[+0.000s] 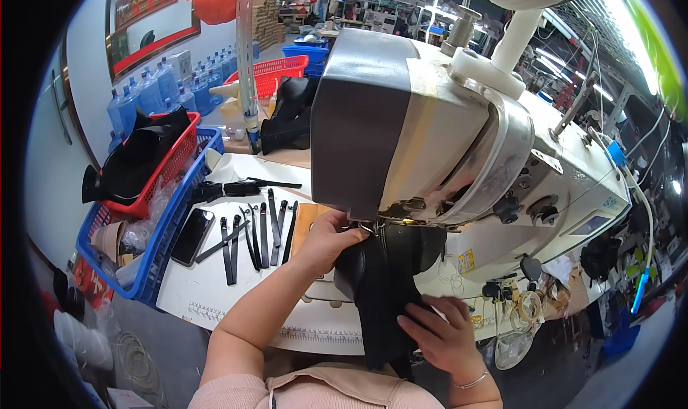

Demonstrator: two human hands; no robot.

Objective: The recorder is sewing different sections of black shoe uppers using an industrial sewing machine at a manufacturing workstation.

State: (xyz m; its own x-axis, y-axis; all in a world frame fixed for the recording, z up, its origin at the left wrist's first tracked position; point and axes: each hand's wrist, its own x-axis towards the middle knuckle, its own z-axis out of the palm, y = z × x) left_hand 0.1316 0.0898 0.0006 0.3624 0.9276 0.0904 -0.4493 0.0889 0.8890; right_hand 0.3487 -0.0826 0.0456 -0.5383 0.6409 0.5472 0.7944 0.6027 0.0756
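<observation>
A black piece [387, 294] lies under a sewing machine [430, 122] hiding its far end, left hand [331, 241] on it, grip unclear, right hand [446, 337] loosely spread nearer, straps [264, 237] and phone [192, 237] on the counter [190, 291] at left

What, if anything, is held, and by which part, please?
The left hand holds the black workpiece by its upper left edge; whether the right hand grips its lower right side cannot be told.

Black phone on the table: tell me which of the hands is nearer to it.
Left. The left hand is right of the phone, by the sewing machine; the right hand is farther right, lower in the picture, at the black piece.
</observation>
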